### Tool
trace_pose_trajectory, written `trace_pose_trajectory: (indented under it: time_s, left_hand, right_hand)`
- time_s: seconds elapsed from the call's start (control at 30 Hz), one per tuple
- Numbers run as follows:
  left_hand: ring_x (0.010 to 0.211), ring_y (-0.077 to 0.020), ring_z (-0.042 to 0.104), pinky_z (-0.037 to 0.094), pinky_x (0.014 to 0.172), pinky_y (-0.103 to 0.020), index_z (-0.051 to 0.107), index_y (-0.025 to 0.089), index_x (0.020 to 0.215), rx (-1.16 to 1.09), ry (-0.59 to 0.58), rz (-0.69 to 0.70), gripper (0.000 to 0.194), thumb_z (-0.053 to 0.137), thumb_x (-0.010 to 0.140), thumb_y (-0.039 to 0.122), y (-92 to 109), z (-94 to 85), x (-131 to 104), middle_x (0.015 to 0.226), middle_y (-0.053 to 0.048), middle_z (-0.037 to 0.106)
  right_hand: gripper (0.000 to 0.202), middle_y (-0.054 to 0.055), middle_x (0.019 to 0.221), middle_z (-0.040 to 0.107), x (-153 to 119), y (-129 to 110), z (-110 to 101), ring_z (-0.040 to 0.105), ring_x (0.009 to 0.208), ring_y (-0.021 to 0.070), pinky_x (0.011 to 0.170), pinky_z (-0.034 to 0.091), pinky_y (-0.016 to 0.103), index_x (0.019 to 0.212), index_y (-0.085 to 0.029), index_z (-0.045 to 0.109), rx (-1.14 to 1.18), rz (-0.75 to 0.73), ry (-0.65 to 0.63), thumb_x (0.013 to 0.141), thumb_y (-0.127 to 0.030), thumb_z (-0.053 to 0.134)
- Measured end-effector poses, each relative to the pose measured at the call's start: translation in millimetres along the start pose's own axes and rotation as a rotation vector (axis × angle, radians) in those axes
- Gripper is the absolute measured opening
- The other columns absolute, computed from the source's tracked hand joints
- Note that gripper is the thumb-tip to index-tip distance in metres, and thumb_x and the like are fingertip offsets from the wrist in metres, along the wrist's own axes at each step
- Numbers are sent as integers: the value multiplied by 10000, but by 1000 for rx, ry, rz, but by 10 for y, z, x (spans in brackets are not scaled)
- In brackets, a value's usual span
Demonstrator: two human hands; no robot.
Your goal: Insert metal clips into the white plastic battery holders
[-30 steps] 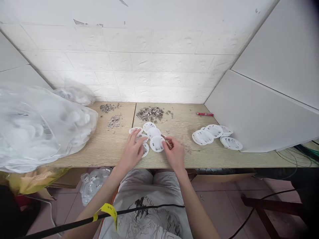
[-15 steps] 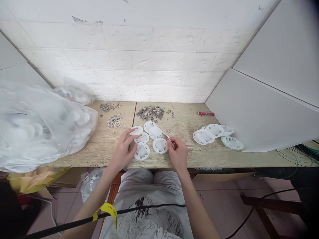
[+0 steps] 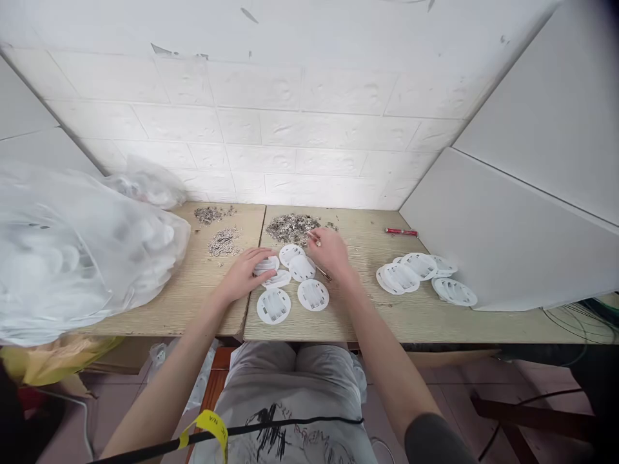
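Observation:
My left hand (image 3: 244,274) lies with fingers stretched out over two overlapping white round plastic covers, the upper one (image 3: 267,264) partly under the fingertips. Pinched together, the fingers of my right hand (image 3: 331,252) are at the near right edge of a pile of small metal pieces (image 3: 293,227); what they hold is too small to make out. A thin stick-like tool (image 3: 322,273) shows beside the right wrist, and I cannot tell whether the hand holds it. Nearer me lie a slotted cover (image 3: 273,306) and another cover (image 3: 313,295), both flat on the table.
Two smaller heaps of metal bits, a dark heap (image 3: 209,214) and a lighter heap (image 3: 223,242), lie left. On the right are stacked white covers (image 3: 400,277) and a red pen-like tool (image 3: 401,231). A bulging plastic bag (image 3: 87,251) fills the table's left end.
My right hand has moved from the near right cover up to the metal pile. My left hand has shifted slightly, uncovering the lower left cover. The view has tilted a little.

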State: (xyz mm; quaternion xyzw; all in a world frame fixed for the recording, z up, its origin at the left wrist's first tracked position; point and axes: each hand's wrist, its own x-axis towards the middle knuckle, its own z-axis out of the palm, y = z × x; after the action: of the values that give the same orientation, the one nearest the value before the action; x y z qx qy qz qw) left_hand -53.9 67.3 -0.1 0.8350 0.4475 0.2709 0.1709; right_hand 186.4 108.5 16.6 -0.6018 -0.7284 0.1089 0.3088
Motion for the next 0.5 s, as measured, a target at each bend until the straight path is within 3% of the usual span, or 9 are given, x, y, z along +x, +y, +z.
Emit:
trace_pose_trajectory:
  time_s: [0.17, 0.33, 0.5]
  left_hand:
    - [1158, -251, 532, 426, 999, -405, 531, 254, 1274, 23, 48, -12, 470, 573, 852, 455, -15, 41, -20, 1240, -69, 585]
    - [1103, -228, 551, 465, 934, -359, 480, 284, 1318, 82, 126, -62, 499, 599, 844, 385, 12, 61, 1, 1212, -60, 526]
    - [1093, -211, 545, 462, 936, -356, 466, 280, 1333, 23, 151, -64, 481, 561, 861, 294, -35, 93, 26, 1226, -70, 494]
  right_hand:
    - [323, 54, 983, 692, 38, 84, 208, 609, 873, 191, 693, 415, 272, 1172, -217, 625, -7, 75, 10, 866, -302, 563]
    - [167, 39, 944, 671, 4, 125, 260, 590, 795, 166, 601, 350, 245, 929, -230, 689, -106, 21, -23, 888, -300, 544]
    - [199, 41, 864, 641, 98, 160, 296, 543, 710, 146, 584, 308, 241, 797, -204, 669, -44, -13, 0, 897, -264, 507]
